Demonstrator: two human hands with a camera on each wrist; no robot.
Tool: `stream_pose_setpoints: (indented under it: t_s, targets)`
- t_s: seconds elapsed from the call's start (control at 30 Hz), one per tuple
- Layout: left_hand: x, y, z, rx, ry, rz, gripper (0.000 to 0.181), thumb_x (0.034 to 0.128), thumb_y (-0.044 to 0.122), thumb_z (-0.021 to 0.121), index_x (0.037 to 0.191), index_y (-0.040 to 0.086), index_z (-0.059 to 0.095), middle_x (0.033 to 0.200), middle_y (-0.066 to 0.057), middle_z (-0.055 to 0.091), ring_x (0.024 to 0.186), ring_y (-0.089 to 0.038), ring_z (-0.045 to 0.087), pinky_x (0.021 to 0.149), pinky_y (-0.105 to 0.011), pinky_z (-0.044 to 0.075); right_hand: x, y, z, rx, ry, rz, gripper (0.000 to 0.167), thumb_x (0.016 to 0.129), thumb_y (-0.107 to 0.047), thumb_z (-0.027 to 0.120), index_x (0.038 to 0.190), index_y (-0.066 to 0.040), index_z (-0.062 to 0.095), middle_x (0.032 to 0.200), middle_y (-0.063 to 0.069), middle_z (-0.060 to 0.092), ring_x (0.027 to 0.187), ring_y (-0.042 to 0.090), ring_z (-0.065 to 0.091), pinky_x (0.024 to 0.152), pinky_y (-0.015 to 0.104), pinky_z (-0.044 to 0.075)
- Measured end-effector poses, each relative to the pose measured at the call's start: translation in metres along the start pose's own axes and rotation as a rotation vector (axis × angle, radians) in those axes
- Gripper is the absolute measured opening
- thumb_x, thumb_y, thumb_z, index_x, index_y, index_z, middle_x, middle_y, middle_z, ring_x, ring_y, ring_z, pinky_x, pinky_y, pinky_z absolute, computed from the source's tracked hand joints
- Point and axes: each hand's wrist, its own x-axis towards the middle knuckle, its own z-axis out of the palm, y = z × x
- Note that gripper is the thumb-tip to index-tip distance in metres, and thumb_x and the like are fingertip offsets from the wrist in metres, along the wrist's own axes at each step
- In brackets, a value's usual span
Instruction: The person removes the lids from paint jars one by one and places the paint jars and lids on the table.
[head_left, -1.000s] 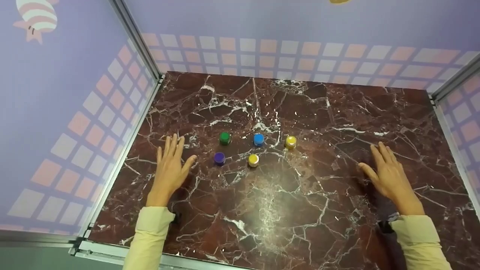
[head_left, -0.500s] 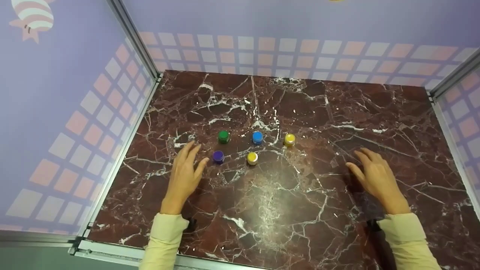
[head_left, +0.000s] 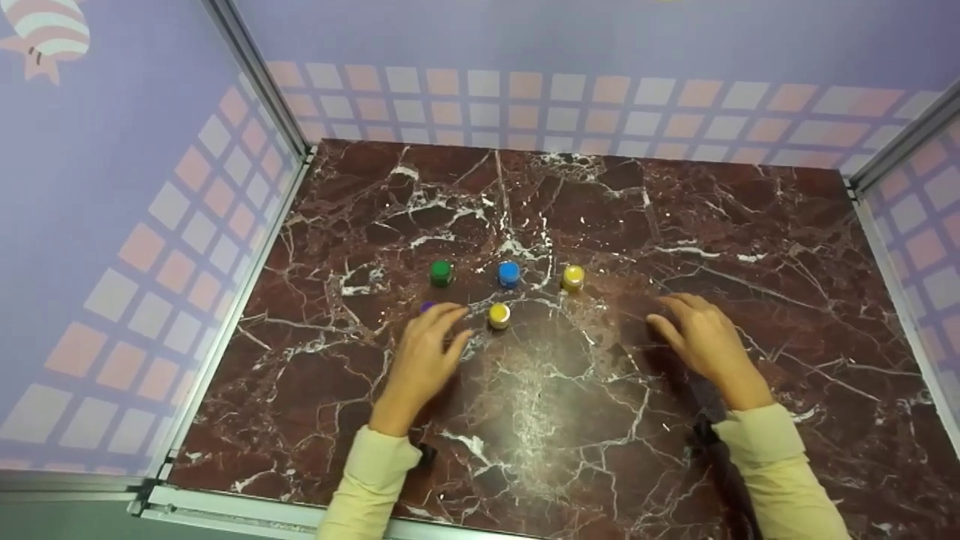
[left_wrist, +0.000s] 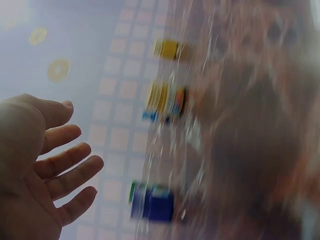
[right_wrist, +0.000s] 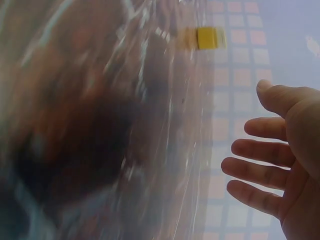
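Observation:
Several small paint jars stand on the dark red marbled table: green, blue and yellow in a back row, another yellow one and a purple one nearer. My left hand, fingers relaxed and holding nothing, is over the purple jar's near side in the head view, hiding most of it; the left wrist view shows that purple jar apart from the fingers. My right hand is empty, fingers loosely bent, to the right of the back yellow jar.
The marbled table has a metal rail along its front edge. Lilac panels with pink and white squares stand at the back, left and right, joined by metal posts.
Both hands have moved inward toward the jars, the left one rightward and the right one leftward. Their fingers are more bent than before. The purple jar has become mostly covered; the jars stand as before.

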Motion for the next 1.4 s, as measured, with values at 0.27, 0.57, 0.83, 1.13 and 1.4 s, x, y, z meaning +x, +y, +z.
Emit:
stream_pose_setpoints:
  t_s: [0.27,0.57,0.83,1.13,1.4]
  targets:
    - [0.003,0.024,0.024,-0.031,-0.066,0.045,0.035,0.0961,0.018,0.073,0.128,0.004,0.07,0.13,-0.012,0.065,0.12,-0.03,0.062,0.106,-0.048,0.045,0.025,-0.019,0.013,0.042,-0.015,-0.045,0.04,0.099,-0.027,0.07,0.122,0.005,0.069,0.122,0.026,0.067,0.108,0.046,0.065,0.094,0.06,0.049]
    - [0.011,0.04,0.043,-0.066,-0.072,0.118,0.034,0.0982,0.018,0.071,0.129,0.004,0.07,0.13,-0.012,0.065,0.122,-0.028,0.062,0.107,-0.042,0.045,0.054,-0.033,0.033,0.098,-0.053,-0.092,0.035,0.097,-0.025,0.072,0.121,0.002,0.072,0.122,0.021,0.068,0.108,0.041,0.067,0.095,0.056,0.051]
    - [0.018,0.063,0.06,-0.056,-0.135,0.089,0.034,0.0963,0.019,0.073,0.128,0.007,0.071,0.127,-0.008,0.068,0.115,-0.023,0.066,0.101,-0.04,0.05,0.083,-0.043,0.049,0.178,-0.064,-0.124,0.034,0.094,-0.013,0.075,0.124,0.003,0.069,0.121,0.02,0.066,0.108,0.041,0.067,0.096,0.054,0.051]
    - [0.023,0.075,0.083,-0.017,-0.086,0.049,0.03,0.0953,0.018,0.074,0.124,0.007,0.073,0.116,-0.005,0.07,0.105,-0.022,0.07,0.09,-0.038,0.055,0.103,-0.051,0.065,0.17,-0.094,-0.149,0.039,0.091,-0.007,0.077,0.126,0.005,0.067,0.13,0.025,0.062,0.121,0.042,0.059,0.104,0.053,0.046]
    - [0.021,0.079,0.097,-0.033,-0.017,-0.043,0.027,0.0945,0.014,0.074,0.121,0.008,0.073,0.116,-0.004,0.072,0.104,-0.021,0.07,0.086,-0.037,0.055,0.102,-0.053,0.075,0.174,-0.111,-0.162,0.039,0.092,-0.003,0.076,0.129,0.005,0.066,0.128,0.023,0.064,0.118,0.041,0.062,0.101,0.053,0.048]
